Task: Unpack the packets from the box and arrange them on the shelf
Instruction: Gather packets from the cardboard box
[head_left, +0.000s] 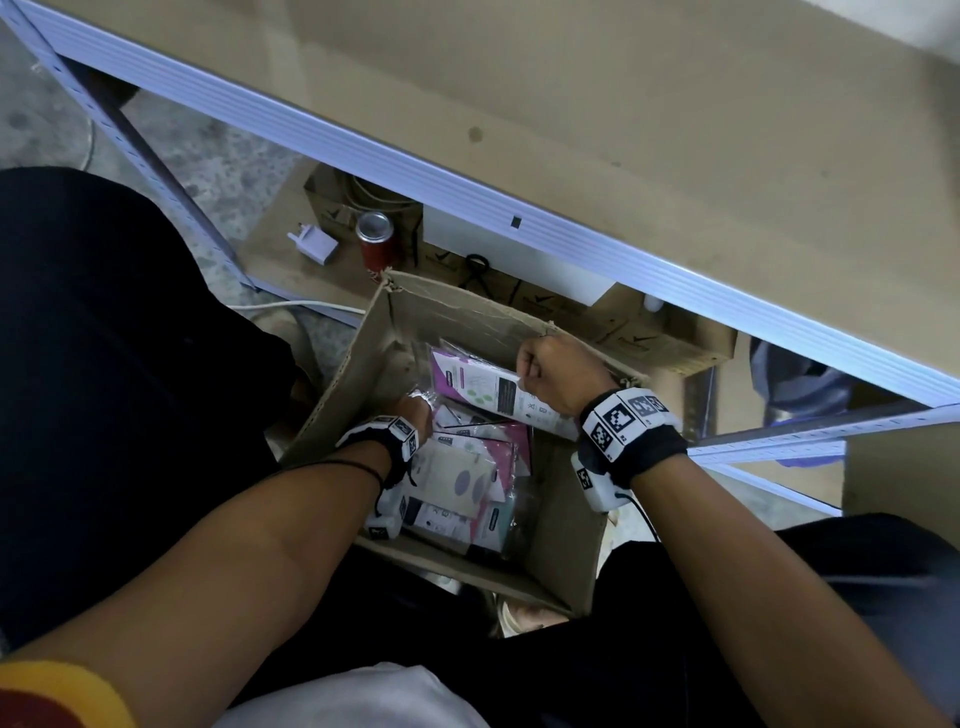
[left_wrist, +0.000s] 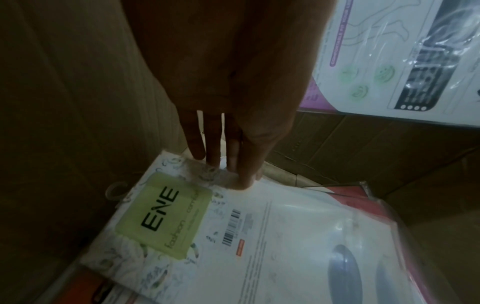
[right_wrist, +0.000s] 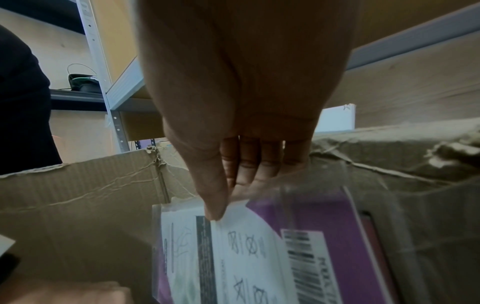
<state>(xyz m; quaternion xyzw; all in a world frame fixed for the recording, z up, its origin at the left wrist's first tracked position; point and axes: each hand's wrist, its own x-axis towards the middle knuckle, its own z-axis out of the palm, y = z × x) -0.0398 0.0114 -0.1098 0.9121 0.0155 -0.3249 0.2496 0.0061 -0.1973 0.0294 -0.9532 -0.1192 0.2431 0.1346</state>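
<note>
An open cardboard box (head_left: 558, 530) on the floor holds several plastic-wrapped packets. My right hand (head_left: 550, 371) pinches the top edge of a white and purple packet (head_left: 480, 387), thumb on its front (right_wrist: 215, 207), and holds it lifted near the box's far wall. My left hand (head_left: 415, 418) reaches low into the box's left side. Its fingers (left_wrist: 221, 152) pinch the plastic edge of a white packet with a green ENE label (left_wrist: 166, 216). The shelf board (head_left: 623, 104) spans the view above the box.
Under the shelf stand a red can (head_left: 375, 239), a white plug adapter (head_left: 314, 244) and flat cardboard boxes (head_left: 670, 338). A metal upright (head_left: 135, 156) runs down at left. My dark-clothed legs flank the box on both sides.
</note>
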